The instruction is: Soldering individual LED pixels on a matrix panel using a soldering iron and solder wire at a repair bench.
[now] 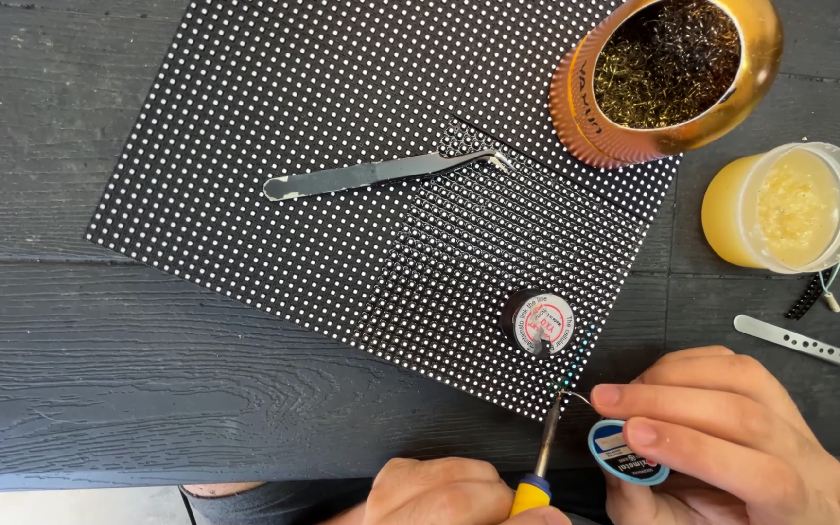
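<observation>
My left hand [444,494] grips a soldering iron [542,457] with a yellow collar, its tip touching the near edge of a black dotted panel [274,175]. My right hand [721,437] holds a small blue round spool [626,455], and a thin wire [580,397] runs from my fingertips to the iron's tip. A small black solder reel [540,322] with a red and white label stands on the panel just above the tip. Bent-tip metal tweezers [381,173] lie on the panel's middle.
A gold-coloured pot of brass wool [668,73] sits on the panel's far right corner. A yellow jar of flux [787,207] stands right of it. Another pair of perforated tweezers [809,345] lies on the dark wooden table [99,360].
</observation>
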